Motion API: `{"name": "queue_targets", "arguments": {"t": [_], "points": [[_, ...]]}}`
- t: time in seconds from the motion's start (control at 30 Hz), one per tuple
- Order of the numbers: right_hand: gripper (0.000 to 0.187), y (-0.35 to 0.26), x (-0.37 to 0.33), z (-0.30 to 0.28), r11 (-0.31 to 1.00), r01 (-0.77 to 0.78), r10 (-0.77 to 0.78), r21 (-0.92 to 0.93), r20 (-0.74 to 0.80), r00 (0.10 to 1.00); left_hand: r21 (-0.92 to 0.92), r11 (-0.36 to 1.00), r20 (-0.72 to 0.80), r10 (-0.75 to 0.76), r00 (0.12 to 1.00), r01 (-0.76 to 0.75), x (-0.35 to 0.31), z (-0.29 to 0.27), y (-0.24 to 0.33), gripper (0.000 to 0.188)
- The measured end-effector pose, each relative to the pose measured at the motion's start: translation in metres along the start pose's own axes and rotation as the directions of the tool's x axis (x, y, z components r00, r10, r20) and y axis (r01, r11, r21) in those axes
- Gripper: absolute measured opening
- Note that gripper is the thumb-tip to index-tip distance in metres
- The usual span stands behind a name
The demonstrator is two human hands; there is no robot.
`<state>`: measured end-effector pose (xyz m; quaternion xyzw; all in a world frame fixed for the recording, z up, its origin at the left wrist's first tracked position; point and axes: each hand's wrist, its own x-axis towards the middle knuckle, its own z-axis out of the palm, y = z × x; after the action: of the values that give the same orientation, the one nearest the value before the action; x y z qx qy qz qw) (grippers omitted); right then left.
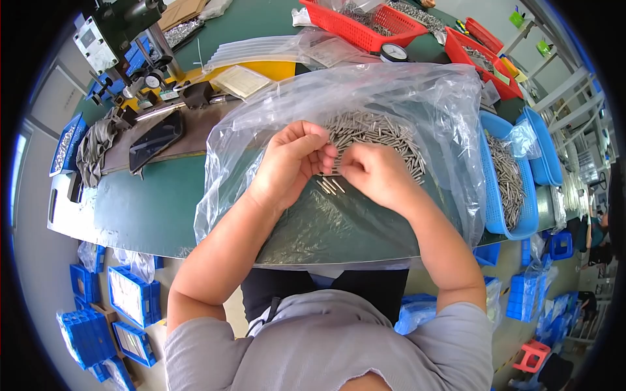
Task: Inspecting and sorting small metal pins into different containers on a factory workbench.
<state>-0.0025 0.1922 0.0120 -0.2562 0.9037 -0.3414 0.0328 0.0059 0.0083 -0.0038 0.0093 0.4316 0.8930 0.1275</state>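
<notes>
My L hand (292,158) curls, tips of R hand (377,171) bunch; can't tell if I'm pinching anything; metal pins (381,127) piled just beyond, on/in clear plastic (450,104); prob. hand-picking step; next needs light grip.

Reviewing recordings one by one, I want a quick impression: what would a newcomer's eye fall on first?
Probably the heap of slim metal pins at centre, amid clear plastic, with the left hand and right hand close together over its near edge. Next, the blue basket of pins on the right and the red baskets along the far side of the green table.
</notes>
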Motion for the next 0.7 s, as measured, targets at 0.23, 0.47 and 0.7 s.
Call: {"name": "queue_targets", "arguments": {"t": [0.23,0.47,0.7], "points": [[0.012,0.004,0.003,-0.023,0.599,-0.118,0.123,0.792,0.055,0.991,-0.016,0.995,0.074,-0.100,0.992,0.102,-0.002,0.001,-0.002,0.007],[0.010,0.001,0.004,-0.017,0.606,-0.057,0.125,0.793,-0.024,0.992,-0.040,0.991,0.098,-0.122,0.988,0.126,-0.001,0.003,-0.003,0.007],[0.009,0.000,0.004,-0.016,0.570,-0.139,0.055,0.810,0.132,0.990,-0.034,0.992,0.139,-0.119,0.983,0.125,-0.004,0.003,-0.003,0.007]]}}
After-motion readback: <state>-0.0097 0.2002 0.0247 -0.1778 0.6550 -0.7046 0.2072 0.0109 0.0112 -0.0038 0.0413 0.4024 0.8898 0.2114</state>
